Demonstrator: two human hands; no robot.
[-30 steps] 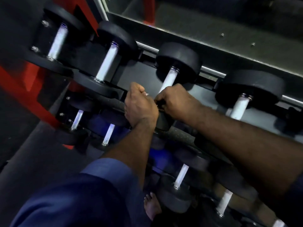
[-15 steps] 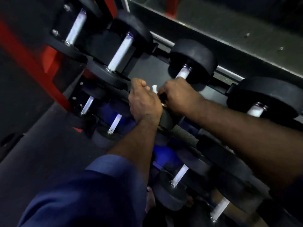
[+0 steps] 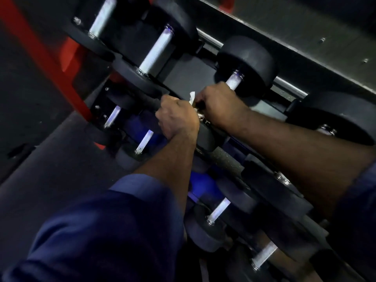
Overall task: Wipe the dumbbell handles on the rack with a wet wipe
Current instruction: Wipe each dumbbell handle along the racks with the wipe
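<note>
The room is dim. A big rack [image 3: 221,157] with red legs [image 3: 46,58] stands on a dark grey floor [image 3: 50,180]. Black dumbbells sit on it in rows, top shelf and lower shelf, and their shiny metal handles catch the light. A grey wall panel [image 3: 305,37] with small screws runs behind the top row.

The person leans over the rack with both arms out. The left hand [image 3: 177,119] is curled shut into a fist at the front edge of the top shelf. The right hand [image 3: 219,104] is closed around the handle of the third dumbbell [image 3: 247,58] on the top row, low down on the bar. A bit of white wet wipe [image 3: 192,97] pokes out between the two hands, touching both. I cannot tell which hand really holds it. The left arm has a blue sleeve [image 3: 114,224].
</note>
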